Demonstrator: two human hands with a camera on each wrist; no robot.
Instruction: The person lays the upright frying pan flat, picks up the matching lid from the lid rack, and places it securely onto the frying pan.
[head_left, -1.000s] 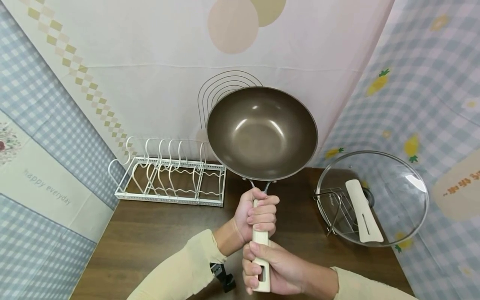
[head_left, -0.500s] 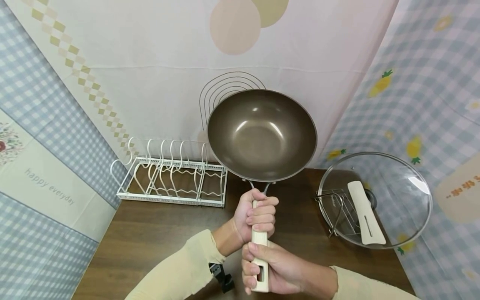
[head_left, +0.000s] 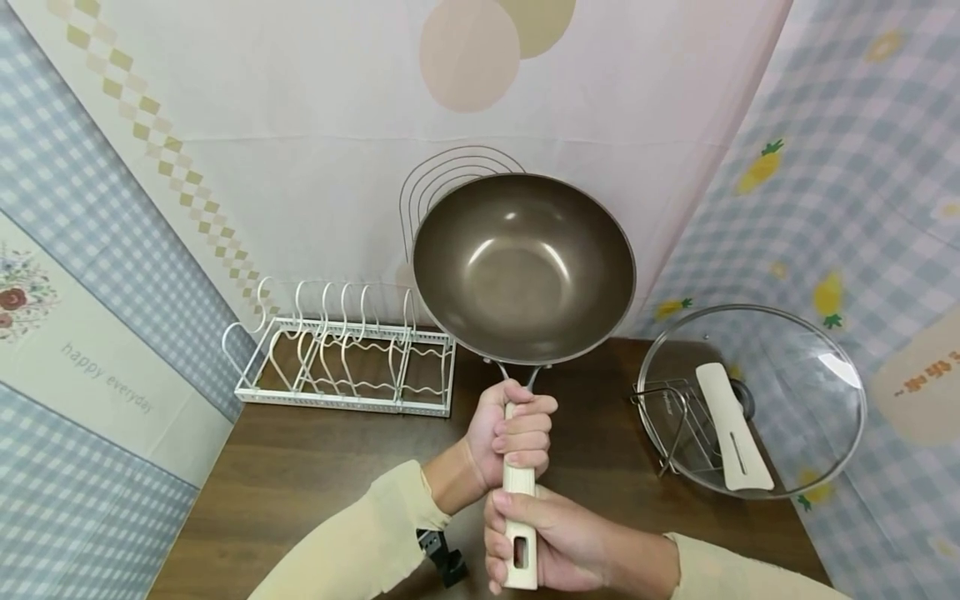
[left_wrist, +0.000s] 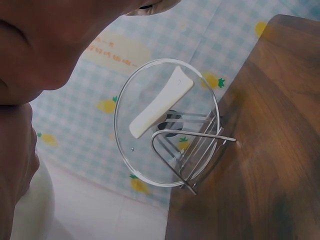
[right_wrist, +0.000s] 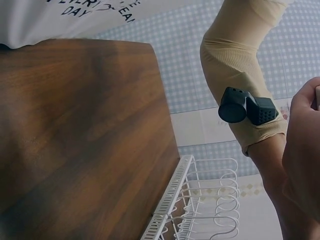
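Observation:
A deep wok (head_left: 523, 267) with a brown-grey inside is held up over the table, its bowl facing me. My left hand (head_left: 517, 429) grips the cream handle (head_left: 520, 478) near the bowl, just behind the metal bracket. Lower down, my right hand (head_left: 551, 537) wraps round the handle's end, by the hanging slot. In the left wrist view, part of a hand fills the left side and a pale curved piece of the wok's outside (left_wrist: 37, 205) shows below it. The right wrist view has part of the right hand (right_wrist: 305, 150) at its right edge.
On the left stands a white wire pan rack (head_left: 345, 404) with upright loops. At the right a glass lid (head_left: 806, 400) with a cream handle leans in a small metal stand (head_left: 675, 417). Patterned cloth (head_left: 315, 200) backs the wooden table (head_left: 300, 467).
The wok and both hands stay nearly in place. The head view shifts very slightly, moving the rack and lid a little in the frame.

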